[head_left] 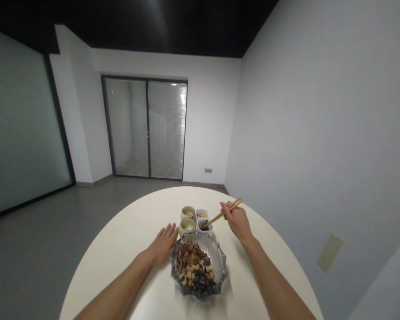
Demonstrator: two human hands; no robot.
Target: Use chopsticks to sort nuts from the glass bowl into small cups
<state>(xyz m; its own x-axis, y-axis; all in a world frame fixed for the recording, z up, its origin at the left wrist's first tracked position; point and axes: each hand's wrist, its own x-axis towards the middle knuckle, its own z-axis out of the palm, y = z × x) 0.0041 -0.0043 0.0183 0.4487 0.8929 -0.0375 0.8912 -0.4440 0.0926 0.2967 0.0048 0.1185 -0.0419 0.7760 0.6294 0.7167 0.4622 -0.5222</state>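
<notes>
The right hand [237, 221] was closed around a pair of wooden chopsticks [216, 218], their upper ends sticking out beyond the fingers. Their tips reached down into the nearer white cup [210, 231], among brown pieces too small to identify with confidence. Just behind it stood the farther white cup [205, 210], with pale bits inside. To the left of these were two round yellowish cups, the nearer round cup [183, 231] in front of the farther round cup [184, 217].

The left hand [165, 245] gripped nothing; it lay palm down, fingers stretched out, beside the left rim of a scalloped glass bowl [220, 262]. The bowl sat in front of the cups, between the forearms, and held long brown seeds toward the back, with pale and dark pieces nearer the person. Everything stood on a round white table [136, 249].
</notes>
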